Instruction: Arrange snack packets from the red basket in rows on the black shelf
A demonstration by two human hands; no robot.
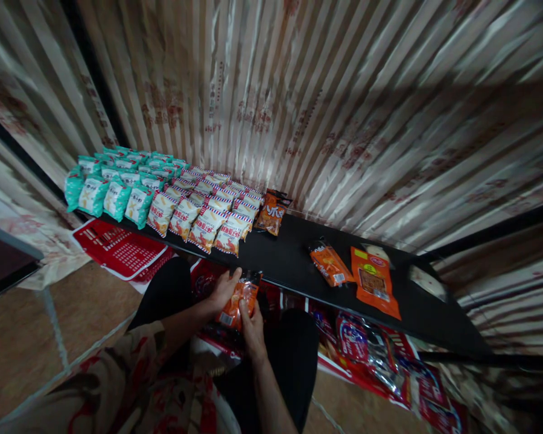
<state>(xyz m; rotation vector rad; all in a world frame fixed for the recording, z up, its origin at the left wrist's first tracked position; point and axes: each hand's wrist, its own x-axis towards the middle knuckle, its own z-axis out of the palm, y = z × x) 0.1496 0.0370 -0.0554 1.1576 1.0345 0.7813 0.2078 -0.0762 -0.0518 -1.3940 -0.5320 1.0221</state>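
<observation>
An orange and black snack bag (239,299) is held over my lap, just in front of the black shelf (294,250). My left hand (225,288) grips its left side, with the thumb near the top. From the lower right, my right hand (252,322) closes on the same bag, thumb across its front. On the shelf beyond, a similar orange and black bag (273,212) stands against the rows of white snack bags (203,228). Another such bag (329,263) lies flat to the right, beside a larger orange packet (373,280).
Rows of teal snack bags (111,196) fill the shelf's left end. Red baskets (122,247) sit on the floor at left. Several red packages (366,346) lie below the shelf at right. A striped curtain (271,102) hangs behind. Two pale objects rest near the shelf's right end.
</observation>
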